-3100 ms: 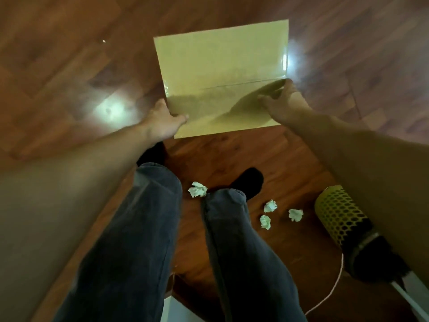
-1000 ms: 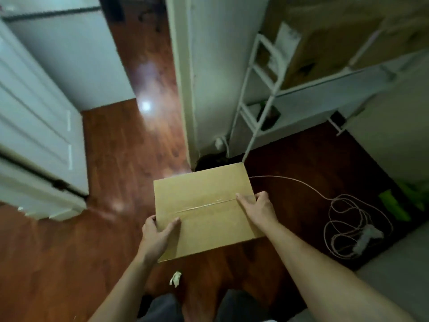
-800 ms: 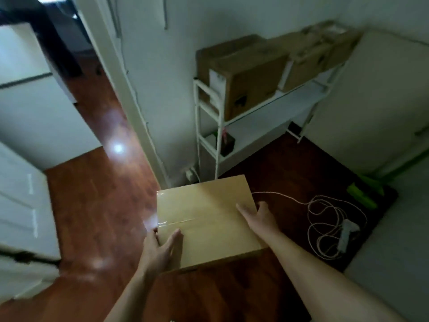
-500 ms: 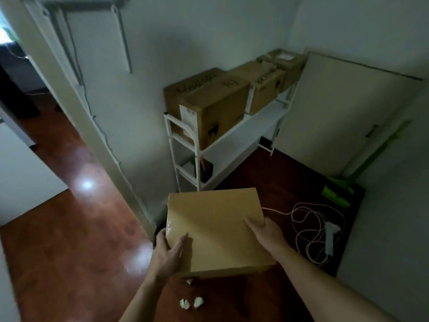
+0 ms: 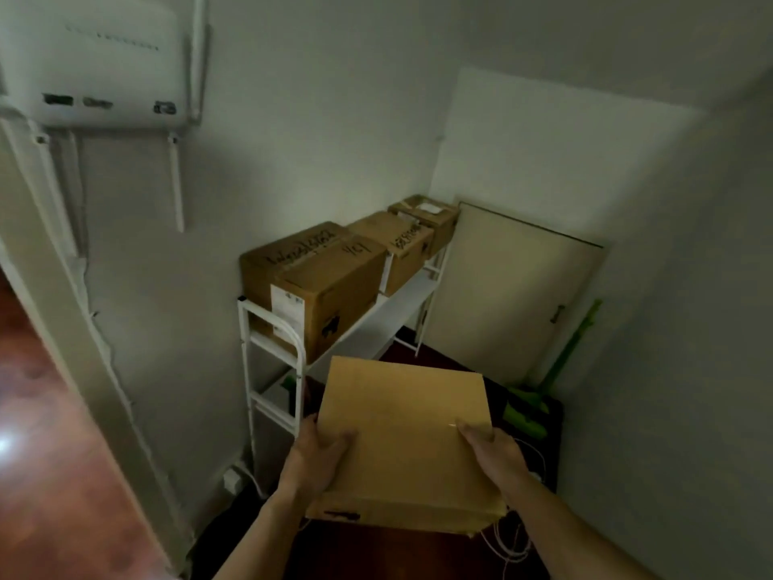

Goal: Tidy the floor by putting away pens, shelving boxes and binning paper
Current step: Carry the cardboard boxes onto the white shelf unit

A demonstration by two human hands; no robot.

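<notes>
I hold a flat brown cardboard box [image 5: 403,437] in front of me at waist height. My left hand [image 5: 316,458] grips its left edge, thumb on top. My right hand [image 5: 495,454] grips its right edge. Just beyond the box stands a white metal shelf rack [image 5: 272,353] against the wall. Its top shelf carries three brown cardboard boxes [image 5: 322,282] in a row. The box I hold hides part of the rack's front and the floor below it.
A cream panel door [image 5: 510,303] closes the far corner. A green broom [image 5: 560,357] leans at the right wall. A white cable [image 5: 506,542] lies on the dark floor under my right arm. A white router [image 5: 100,60] hangs on the wall upper left. A door frame [image 5: 83,349] stands left.
I lifted the box off the floor, turned toward the shelf rack and moved closer. The view has risen, so the rack and its boxes now sit nearer and the paper balls have dropped out of view.
</notes>
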